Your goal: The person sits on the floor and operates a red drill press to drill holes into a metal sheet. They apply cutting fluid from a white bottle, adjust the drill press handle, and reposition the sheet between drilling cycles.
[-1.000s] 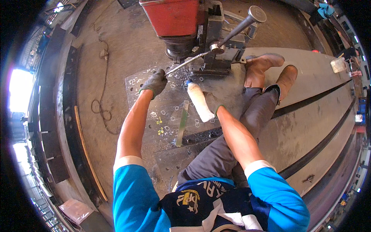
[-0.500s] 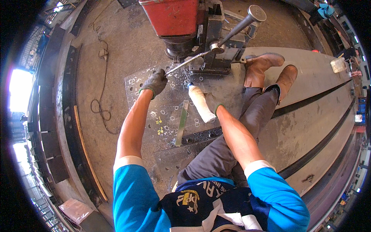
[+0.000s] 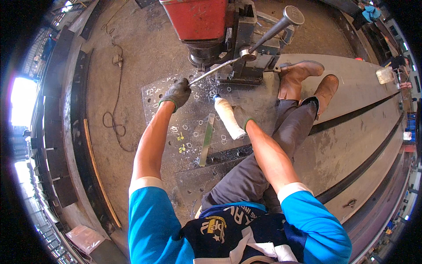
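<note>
My left hand (image 3: 177,93), in a dark knitted glove, is closed around the end of a metal feed lever (image 3: 214,71). The lever runs to the hub of a red and black drilling machine (image 3: 195,22). My right hand (image 3: 241,116), gloved too, grips a pale plastic bottle (image 3: 227,115) from its right side. The bottle is tilted, its blue nozzle toward the foot of the drill. Beneath both hands lies a dark steel plate (image 3: 151,90) with chalk rings, drilled holes and bright metal chips. The drill's cutting end is partly hidden by its body.
A flat greenish metal strip (image 3: 207,140) lies on the plate. My crossed legs and brown boots (image 3: 293,81) rest on the large grey sheet (image 3: 347,145) to the right. A cable (image 3: 118,88) trails over the floor at left, near a long thin wooden strip (image 3: 101,174).
</note>
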